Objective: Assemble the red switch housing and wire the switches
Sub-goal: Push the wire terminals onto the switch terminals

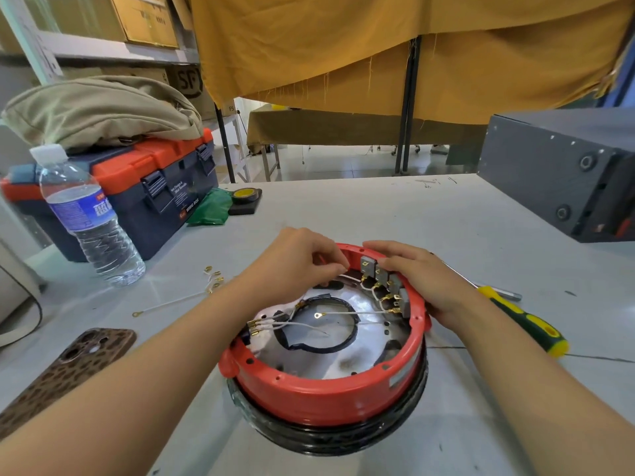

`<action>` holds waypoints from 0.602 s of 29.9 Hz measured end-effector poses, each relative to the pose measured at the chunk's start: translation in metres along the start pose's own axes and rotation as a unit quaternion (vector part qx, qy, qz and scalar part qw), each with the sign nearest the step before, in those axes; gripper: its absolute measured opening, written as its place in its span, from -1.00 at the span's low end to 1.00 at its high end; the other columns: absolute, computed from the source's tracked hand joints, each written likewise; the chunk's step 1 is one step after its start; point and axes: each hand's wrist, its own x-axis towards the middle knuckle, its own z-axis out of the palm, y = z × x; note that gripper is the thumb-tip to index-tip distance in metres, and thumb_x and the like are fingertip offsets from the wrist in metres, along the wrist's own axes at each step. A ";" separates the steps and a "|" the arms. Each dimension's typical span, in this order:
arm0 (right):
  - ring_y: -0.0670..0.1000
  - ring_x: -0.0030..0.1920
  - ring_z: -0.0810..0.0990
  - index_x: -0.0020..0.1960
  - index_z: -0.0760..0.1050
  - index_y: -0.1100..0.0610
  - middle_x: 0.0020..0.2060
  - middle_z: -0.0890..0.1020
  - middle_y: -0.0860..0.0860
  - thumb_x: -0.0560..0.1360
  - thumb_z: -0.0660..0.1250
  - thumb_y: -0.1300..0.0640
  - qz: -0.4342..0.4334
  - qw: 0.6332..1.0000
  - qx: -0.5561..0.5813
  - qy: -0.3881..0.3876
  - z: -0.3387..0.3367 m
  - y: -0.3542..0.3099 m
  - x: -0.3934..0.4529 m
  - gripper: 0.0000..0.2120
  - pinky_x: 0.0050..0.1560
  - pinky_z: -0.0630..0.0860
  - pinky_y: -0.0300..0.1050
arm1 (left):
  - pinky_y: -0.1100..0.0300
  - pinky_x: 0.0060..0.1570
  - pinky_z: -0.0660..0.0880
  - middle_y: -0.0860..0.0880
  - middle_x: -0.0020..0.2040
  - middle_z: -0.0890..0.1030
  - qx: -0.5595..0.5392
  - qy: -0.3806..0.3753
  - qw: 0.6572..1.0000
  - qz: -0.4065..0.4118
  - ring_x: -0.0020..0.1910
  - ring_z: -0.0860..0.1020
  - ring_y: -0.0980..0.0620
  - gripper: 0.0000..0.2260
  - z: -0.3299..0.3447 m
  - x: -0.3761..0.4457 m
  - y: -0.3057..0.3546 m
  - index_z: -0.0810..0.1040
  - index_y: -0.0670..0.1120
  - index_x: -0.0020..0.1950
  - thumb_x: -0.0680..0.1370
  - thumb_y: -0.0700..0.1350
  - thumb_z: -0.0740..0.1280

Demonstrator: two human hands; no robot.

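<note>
While the red housing (323, 389) sits on a black ring at the table's (446, 214) near middle, four switches (385, 280) stand wired along its far-right rim; one ring-ended white wire (347, 313) lies loose inside. Left hand (302, 259) pinches something small, unclear; right hand (422, 280) rests flat-fingered on the switches. Spare wires (192, 293), screwdriver (515, 314), phone (65, 376) and bottle (89, 218) lie alongside, nothing blocking

The red housing (326, 389) is a round, open ring with small holes along its rim, sitting on a black round base (330, 438) on the table, with a shiny metal floor inside. A row of grey switches (385, 280) lines its far right inner wall, brass terminals facing inward. White wires (350, 313) with gold ring and spade ends run from them across the floor.
</note>
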 end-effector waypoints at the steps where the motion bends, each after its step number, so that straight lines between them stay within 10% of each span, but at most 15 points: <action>1: 0.08 0.11 0.61 0.15 0.58 -0.03 0.07 0.66 0.05 0.53 0.21 0.27 -0.001 1.000 -0.005 0.007 0.000 0.000 0.000 -0.68 0.26 0.47 0.07 | 0.50 -0.33 0.36 0.19 -0.36 0.57 0.005 -0.006 1.000 -0.001 -0.38 0.51 0.29 -0.93 0.002 0.002 0.001 0.69 -0.08 -0.09 0.48 -0.18 0.41; 18: -0.02 -0.16 0.58 -0.02 0.60 -0.02 -0.13 0.65 0.01 0.46 0.28 0.20 -0.013 0.996 -0.041 0.078 0.003 0.007 0.001 -0.81 -0.10 0.49 -0.10 | 0.32 -0.15 0.51 0.00 -0.22 0.67 0.007 -0.027 0.999 0.017 -0.23 0.61 0.13 -0.92 0.029 0.018 0.000 0.64 -0.06 -0.14 0.45 -0.24 0.41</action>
